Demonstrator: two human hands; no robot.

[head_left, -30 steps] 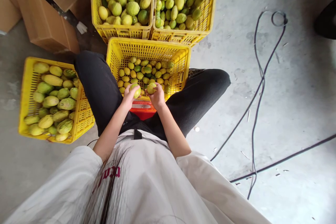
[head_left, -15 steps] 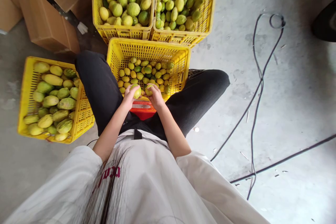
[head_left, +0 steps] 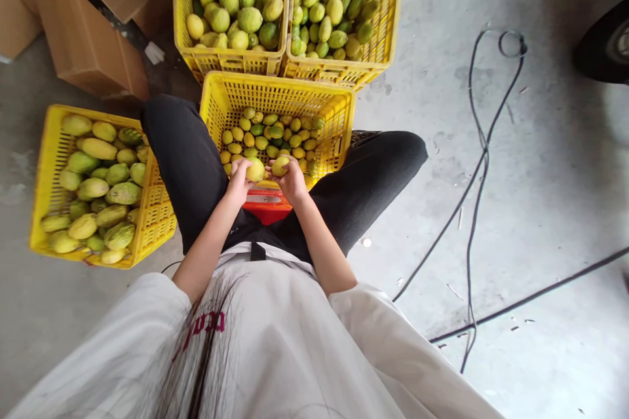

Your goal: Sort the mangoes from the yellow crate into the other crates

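Observation:
My left hand (head_left: 239,178) is closed around a yellow-green lemon (head_left: 255,169). Another lemon (head_left: 280,165), a bit smaller in view, sits in the grip of my right hand (head_left: 293,182). Both hands are held side by side over the near rim of a yellow plastic crate (head_left: 339,134) between my knees. Inside that crate lies a layer of small yellow and green lemons (head_left: 276,133). Under my wrists shows part of a red plastic object (head_left: 268,205).
Two yellow crates (head_left: 233,62) (head_left: 339,72) heaped with larger fruit stand beyond. Left of my knee is another crate (head_left: 42,177) of long lemons. Cardboard boxes (head_left: 83,33) lie upper left. A black cable (head_left: 484,144) crosses the floor at right, near a dark wheel (head_left: 604,46).
Both lemons have turned slightly in my fingers, and the right one now shows more of its surface. The view has shifted a little, bringing more of the wheel into sight.

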